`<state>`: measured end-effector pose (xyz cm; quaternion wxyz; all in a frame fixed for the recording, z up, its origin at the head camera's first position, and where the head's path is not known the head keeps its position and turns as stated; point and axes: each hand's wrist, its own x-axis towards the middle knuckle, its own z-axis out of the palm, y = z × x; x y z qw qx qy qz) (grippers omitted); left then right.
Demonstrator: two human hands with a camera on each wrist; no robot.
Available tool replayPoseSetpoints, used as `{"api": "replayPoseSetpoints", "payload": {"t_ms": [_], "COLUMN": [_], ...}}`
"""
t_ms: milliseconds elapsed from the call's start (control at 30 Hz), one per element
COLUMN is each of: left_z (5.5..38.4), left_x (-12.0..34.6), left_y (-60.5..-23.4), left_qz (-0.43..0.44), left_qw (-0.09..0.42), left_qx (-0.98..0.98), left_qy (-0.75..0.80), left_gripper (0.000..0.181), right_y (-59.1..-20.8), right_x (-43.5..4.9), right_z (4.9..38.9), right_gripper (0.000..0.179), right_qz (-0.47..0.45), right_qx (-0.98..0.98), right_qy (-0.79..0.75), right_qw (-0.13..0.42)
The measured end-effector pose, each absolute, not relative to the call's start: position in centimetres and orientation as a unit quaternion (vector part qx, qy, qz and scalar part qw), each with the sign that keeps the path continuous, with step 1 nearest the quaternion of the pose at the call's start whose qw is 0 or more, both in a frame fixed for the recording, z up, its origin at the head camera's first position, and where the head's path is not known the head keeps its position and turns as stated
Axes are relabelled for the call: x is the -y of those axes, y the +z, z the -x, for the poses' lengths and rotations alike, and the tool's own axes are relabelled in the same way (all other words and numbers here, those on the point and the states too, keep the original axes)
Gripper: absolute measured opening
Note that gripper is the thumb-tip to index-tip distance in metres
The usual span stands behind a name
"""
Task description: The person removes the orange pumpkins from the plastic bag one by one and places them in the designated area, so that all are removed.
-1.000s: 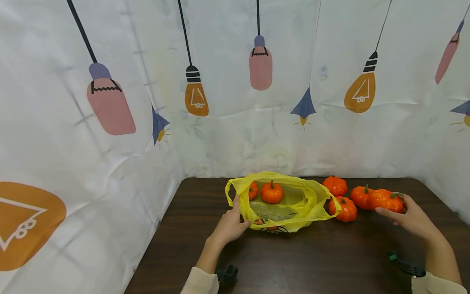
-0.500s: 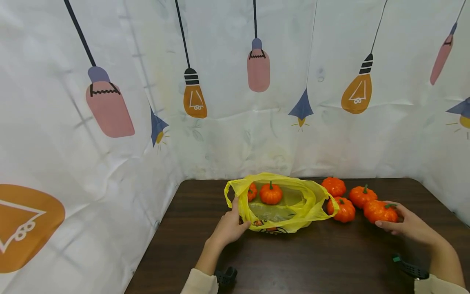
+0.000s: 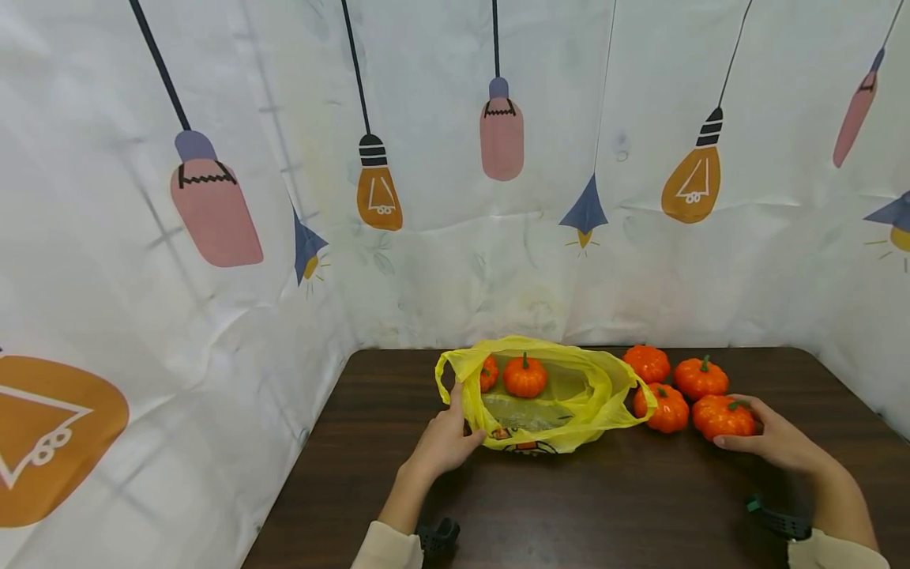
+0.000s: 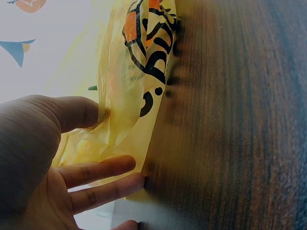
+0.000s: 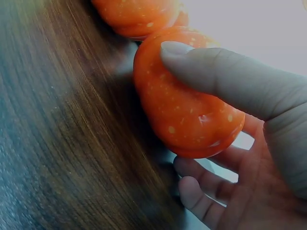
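A yellow plastic bag [image 3: 590, 431] lies on the table with its mouth spread, and two small orange pumpkins show inside; the nearer to the middle is a pumpkin [image 3: 525, 377] with a green stem. At the bag's left side, my left hand [image 3: 442, 438] touches the rim with thumb and fingers spread apart. In the left wrist view the thumb [image 4: 76, 112] presses on the yellow film. My right hand [image 3: 782, 442] grips a speckled orange pumpkin [image 3: 723, 418], thumb over its near side and fingers behind. The pumpkin [image 5: 187, 105] sits low, close over the table.
Three more pumpkins group at the bag's right: a pumpkin [image 3: 647, 364] at the back, a stemmed pumpkin [image 3: 700, 379], and a pumpkin [image 3: 667, 408] beside the bag's right handle. The dark wooden table [image 3: 569, 506] meets a white printed curtain [image 3: 441, 284] behind.
My right hand has brought its pumpkin left and lower, up to the front of the other pumpkins. The left hand and the bag have stayed put.
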<state>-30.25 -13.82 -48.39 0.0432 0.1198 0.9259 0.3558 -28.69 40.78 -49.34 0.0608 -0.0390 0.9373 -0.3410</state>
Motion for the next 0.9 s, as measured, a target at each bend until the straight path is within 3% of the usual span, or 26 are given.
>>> {"api": "replayPoseSetpoints", "payload": {"t_ms": [900], "left_z": [30.09], "left_x": [13.77], "left_y": [-48.22], "left_qz": [-0.121], "left_qw": [0.046], "left_qx": [-0.926], "left_qy": [0.355], "left_gripper": [0.101], "right_y": [-49.65], "right_x": [-40.28], "right_z": [28.30], "right_gripper": [0.090], "right_qz": [0.046], "right_qx": [-0.930], "right_qy": [-0.362], "right_qw": [0.054]}}
